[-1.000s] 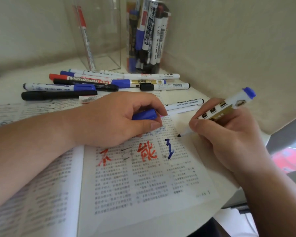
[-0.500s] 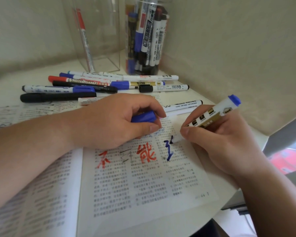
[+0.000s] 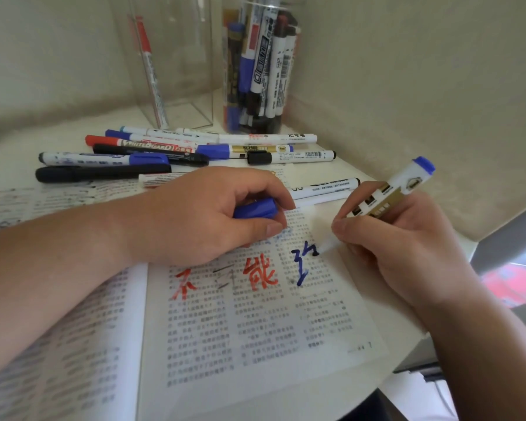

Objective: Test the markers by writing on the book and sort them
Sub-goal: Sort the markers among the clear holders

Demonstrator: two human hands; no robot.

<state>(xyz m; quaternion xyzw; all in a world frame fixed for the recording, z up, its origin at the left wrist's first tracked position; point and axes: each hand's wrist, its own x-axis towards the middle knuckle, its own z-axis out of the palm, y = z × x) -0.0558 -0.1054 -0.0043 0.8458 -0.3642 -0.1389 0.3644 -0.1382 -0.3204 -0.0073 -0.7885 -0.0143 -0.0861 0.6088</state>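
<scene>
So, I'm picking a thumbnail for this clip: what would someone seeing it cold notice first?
The right hand puts the tip of a white marker to blue strokes on the open book, beside big red characters. The left hand rests on the page holding the blue cap. Behind, loose markers lie before a clear jar packed with more.

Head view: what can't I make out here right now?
Head view only.
- Cap: mostly hidden by left hand fingers.
- Markers in jar: overlapping, tops cut by top edge; count unclear.
- Book print: blurred; left page covered by forearm.
- Held marker label: partly covered by right hand.
</scene>
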